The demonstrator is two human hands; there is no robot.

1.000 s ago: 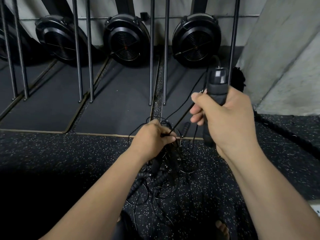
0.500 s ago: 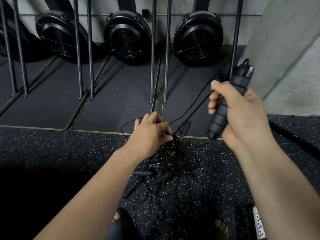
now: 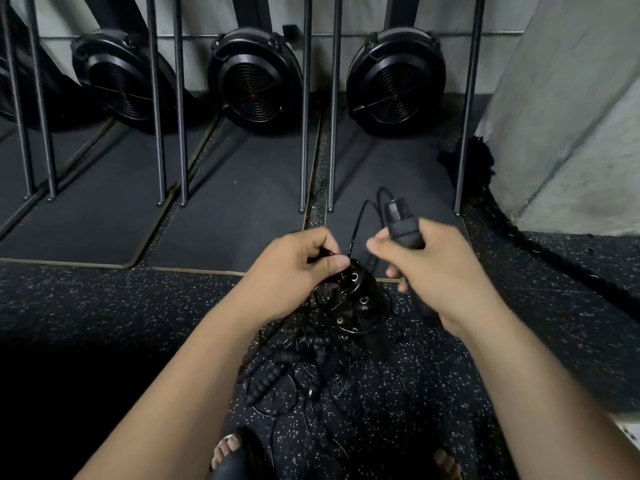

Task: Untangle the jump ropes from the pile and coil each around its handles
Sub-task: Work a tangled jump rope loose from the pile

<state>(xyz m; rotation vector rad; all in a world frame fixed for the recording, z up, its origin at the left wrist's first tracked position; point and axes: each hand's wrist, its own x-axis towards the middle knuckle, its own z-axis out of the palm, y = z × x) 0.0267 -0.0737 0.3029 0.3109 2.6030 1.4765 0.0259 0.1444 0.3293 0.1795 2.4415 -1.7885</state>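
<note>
A tangled pile of black jump ropes (image 3: pixel 311 355) with ribbed handles lies on the speckled rubber floor in front of my feet. My left hand (image 3: pixel 298 268) grips a bunch of handles and cords at the top of the pile, lifted a little. My right hand (image 3: pixel 433 268) is wrapped around one black handle (image 3: pixel 403 226), held upright just right of the pile. A thin black cord (image 3: pixel 360 216) loops from that handle's top down toward my left hand. The handle's lower end is blurred.
Three black fan-wheel machines (image 3: pixel 256 81) stand along the back wall behind upright metal bars (image 3: pixel 304 133) and dark mats. A thick black battle rope (image 3: pixel 540 247) runs along the concrete wall on the right. My sandalled feet (image 3: pixel 232 448) are at the bottom edge.
My right hand has come down and to the left with the handle, close to my left hand. The cord between them has gone slack. My left hand has lifted its bunch slightly.
</note>
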